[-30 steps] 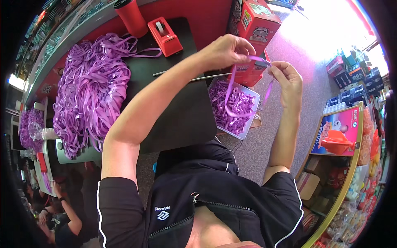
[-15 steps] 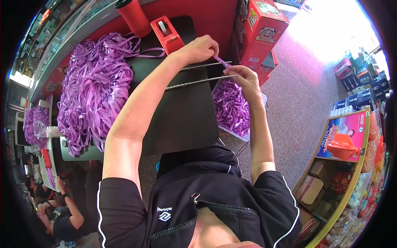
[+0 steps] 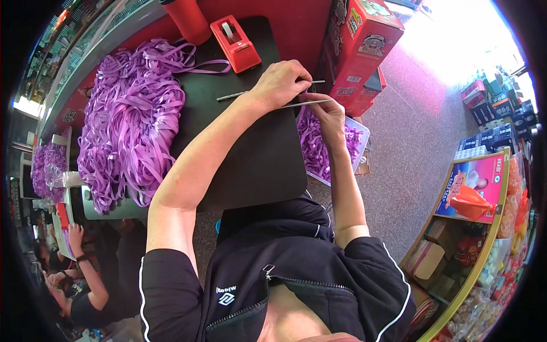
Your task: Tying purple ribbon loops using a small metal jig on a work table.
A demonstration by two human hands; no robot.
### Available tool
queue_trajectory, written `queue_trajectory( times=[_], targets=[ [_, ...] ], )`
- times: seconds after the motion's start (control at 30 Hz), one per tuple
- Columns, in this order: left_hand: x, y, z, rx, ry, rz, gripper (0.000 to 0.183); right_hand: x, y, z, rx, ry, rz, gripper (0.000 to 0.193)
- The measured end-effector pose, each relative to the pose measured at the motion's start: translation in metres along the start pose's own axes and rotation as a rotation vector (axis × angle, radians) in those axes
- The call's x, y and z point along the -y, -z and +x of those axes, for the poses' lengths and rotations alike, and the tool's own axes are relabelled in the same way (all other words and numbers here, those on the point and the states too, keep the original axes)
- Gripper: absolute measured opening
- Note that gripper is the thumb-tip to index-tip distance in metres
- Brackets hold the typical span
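Note:
Over the dark tabletop (image 3: 256,165), my left hand (image 3: 282,82) is closed, its fingertips pinched at a short bit of purple ribbon. My right hand (image 3: 329,117) meets it from the right, thumb and finger closed at the same spot. Most of that ribbon is hidden by my fingers. Two thin metal rods (image 3: 231,96) jut out across the table's right side, and my hands are around their ends. To the left lies a big heap of purple ribbon (image 3: 134,119). Below my right hand, a white bin (image 3: 363,139) holds many short purple ribbon pieces.
A red tape dispenser (image 3: 236,45) and a red cylinder (image 3: 187,20) stand at the table's back. Red cartons (image 3: 364,51) are stacked beyond my right hand. A display shelf (image 3: 501,194) stands at the right. Another person's arm (image 3: 91,273) shows at lower left.
My left hand has moved right and down, close against my right hand. The ribbon stretch between them has mostly gone from sight. The other person's arm at lower left has risen.

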State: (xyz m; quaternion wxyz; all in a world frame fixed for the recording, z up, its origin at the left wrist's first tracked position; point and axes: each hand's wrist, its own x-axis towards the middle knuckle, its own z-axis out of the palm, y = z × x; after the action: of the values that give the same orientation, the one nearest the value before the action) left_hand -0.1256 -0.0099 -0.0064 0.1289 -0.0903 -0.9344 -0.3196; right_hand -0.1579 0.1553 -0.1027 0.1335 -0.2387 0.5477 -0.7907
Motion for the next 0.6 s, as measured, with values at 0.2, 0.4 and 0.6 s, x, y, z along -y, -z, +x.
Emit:
queue_trajectory(
  times=[0.2, 0.4, 0.6],
  targets=[
    [0.003, 0.001, -0.004, -0.029, 0.04, 0.138, 0.019, 0.007, 0.007, 0.003, -0.047, -0.064, 0.0, 0.019],
    [0.008, -0.004, -0.008, -0.06, 0.103, 0.052, 0.021, -0.002, 0.016, 0.03, 0.038, 0.063, -0.431, 0.028],
    [0.013, -0.01, -0.01, -0.132, 0.073, 0.032, 0.021, -0.004, 0.009, 0.037, 0.15, -0.065, -0.398, 0.025]
  ],
)
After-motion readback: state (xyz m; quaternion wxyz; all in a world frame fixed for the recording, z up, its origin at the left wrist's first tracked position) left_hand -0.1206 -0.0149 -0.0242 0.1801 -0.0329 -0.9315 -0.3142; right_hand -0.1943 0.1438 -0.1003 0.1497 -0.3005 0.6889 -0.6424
